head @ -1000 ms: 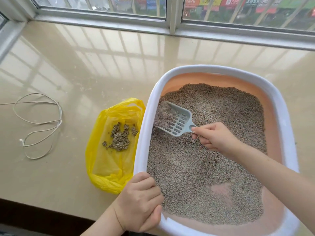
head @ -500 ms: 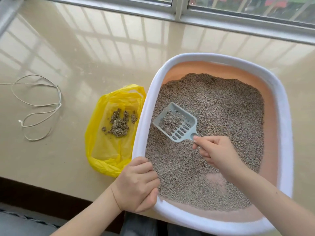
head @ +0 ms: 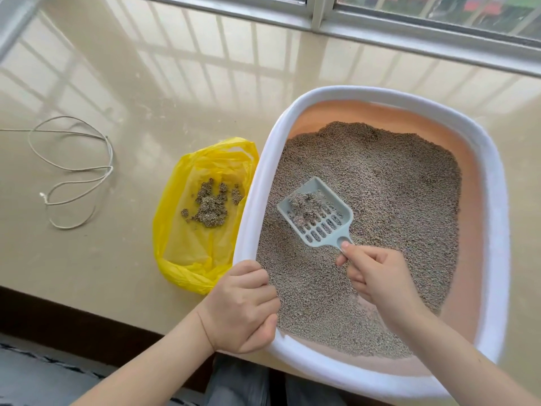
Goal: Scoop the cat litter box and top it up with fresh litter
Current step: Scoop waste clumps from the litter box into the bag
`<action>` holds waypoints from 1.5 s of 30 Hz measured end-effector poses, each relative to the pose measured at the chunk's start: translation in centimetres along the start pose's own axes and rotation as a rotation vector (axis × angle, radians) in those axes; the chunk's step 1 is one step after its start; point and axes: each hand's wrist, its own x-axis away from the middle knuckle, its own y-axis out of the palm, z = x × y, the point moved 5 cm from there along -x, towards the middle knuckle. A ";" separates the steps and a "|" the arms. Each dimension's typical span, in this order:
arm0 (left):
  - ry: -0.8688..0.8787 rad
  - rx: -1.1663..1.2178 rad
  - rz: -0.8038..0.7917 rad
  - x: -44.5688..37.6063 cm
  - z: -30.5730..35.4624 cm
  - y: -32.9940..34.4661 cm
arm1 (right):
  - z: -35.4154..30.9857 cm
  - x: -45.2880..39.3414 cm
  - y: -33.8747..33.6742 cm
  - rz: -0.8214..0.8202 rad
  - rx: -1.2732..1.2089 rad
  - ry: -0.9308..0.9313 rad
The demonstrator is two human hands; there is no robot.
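Right hand grip curled round the handle of a grey slotted scoop holding a little litter above the litter box, left hand clasping its near-left rim, yellow bag with clumps just beside, white cord farther left.

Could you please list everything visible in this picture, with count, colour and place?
Litter box: one, white rim, peach inside, on the ledge at right.
Litter: grey-brown granules, filling most of the box.
Scoop: one, pale blue-grey, slotted, over the litter, with a small clump in it.
Bag: one, yellow, lying open on the ledge left of the box.
Clumps: one small pile, grey-brown, in the bag.
Cord: one, white, looped on the ledge at far left.
Ledge: one, glossy beige, under the window.
Window frame: grey, along the top.
Left hand: grips the box's near-left rim.
Right hand: holds the scoop's handle.
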 end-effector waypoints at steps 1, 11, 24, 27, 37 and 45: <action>0.001 0.001 0.001 0.0 0.0 0.0 | 0.0 0.1 0.1 0.001 -0.001 -0.002; -0.001 0.016 -0.001 0.0 0.1 -0.2 | -5.0 3.2 2.0 -0.041 0.052 -0.119; -0.028 0.040 0.031 0.3 0.0 -0.3 | -8.4 0.8 12.5 0.086 0.982 -0.685; -0.037 0.045 0.045 0.5 0.1 -0.1 | -8.8 1.1 14.2 0.167 1.296 -0.880; -0.033 0.062 0.036 0.3 -0.1 -0.2 | -10.6 1.4 13.8 0.210 1.501 -0.939; -0.005 0.045 -0.002 0.3 0.0 -0.4 | -11.0 2.3 1.3 0.194 0.240 -0.336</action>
